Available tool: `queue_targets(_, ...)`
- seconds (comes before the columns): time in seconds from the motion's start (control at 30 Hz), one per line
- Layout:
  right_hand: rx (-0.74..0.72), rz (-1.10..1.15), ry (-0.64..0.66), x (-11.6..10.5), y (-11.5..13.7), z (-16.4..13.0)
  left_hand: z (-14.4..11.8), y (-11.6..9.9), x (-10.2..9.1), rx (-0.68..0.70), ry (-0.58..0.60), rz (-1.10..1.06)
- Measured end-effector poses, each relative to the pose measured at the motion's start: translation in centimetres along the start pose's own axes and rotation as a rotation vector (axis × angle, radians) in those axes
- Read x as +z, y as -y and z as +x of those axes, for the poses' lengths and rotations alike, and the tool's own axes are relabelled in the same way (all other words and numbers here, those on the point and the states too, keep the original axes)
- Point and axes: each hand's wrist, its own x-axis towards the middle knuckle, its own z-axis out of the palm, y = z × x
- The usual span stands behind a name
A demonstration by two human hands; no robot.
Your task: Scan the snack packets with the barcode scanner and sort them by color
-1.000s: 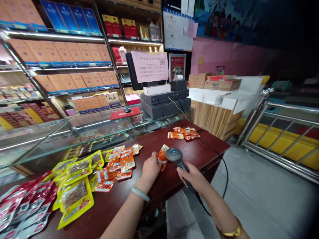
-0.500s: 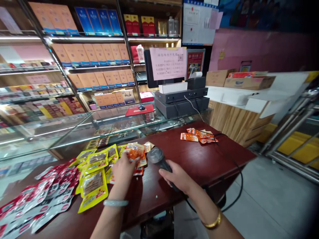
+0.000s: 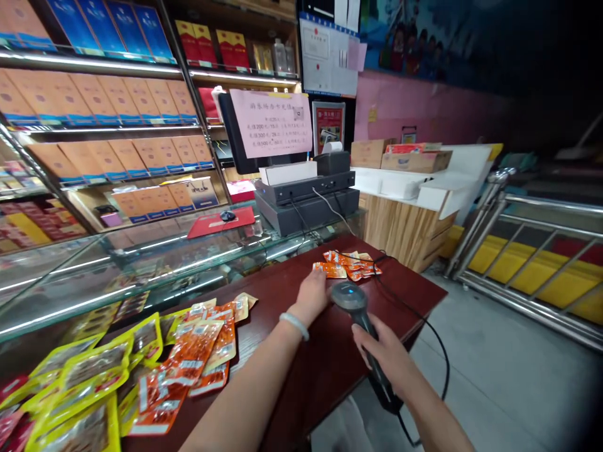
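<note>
In my right hand (image 3: 384,345) is a dark handheld barcode scanner (image 3: 351,298), its round head tilted up with a small blue light, its fingers wrapped round the handle. My left hand (image 3: 311,294) reaches to the near left edge of a small pile of orange snack packets (image 3: 355,267). Its fingertips are hidden, so whether they grip a packet does not show. A bigger heap of orange packets (image 3: 193,351) lies on the left of the dark red table (image 3: 264,342). Beside that heap are yellow-edged packets (image 3: 97,367) with brown contents.
The scanner's black cable (image 3: 445,358) loops over the table's right edge. Behind the table are a glass counter (image 3: 155,257), a red mat (image 3: 221,223) with a mouse, and a monitor (image 3: 271,125) above a cash drawer (image 3: 306,207). A metal railing (image 3: 532,270) stands to the right.
My left hand has left the orange packets in the left heap and moved right to the small pile. The scanner stays in my right hand. The view has turned right.
</note>
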Motion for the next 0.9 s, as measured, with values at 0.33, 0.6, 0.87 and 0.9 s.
queue_targets(0.33, 0.022, -0.004, -0.037, -0.8, -1.2, -1.0, 2.0, 1.0, -0.8, -0.013, 0.079, 0.145)
queue_targets(0.6, 0.065, -0.007, 0.086, 2.1, -1.2, -2.1, -5.4, 3.0, -3.9, -0.349, 0.11, 0.172)
queue_targets(0.87, 0.013, -0.023, 0.233, 6.7, -0.7, -2.8, -13.3, 5.2, -4.7, -0.566, -0.041, -0.213)
queue_targets(0.9, 0.014, -0.012, 0.24, 7.4, -0.5, -2.8, -14.1, 5.5, -5.0, -0.589, -0.066, -0.245)
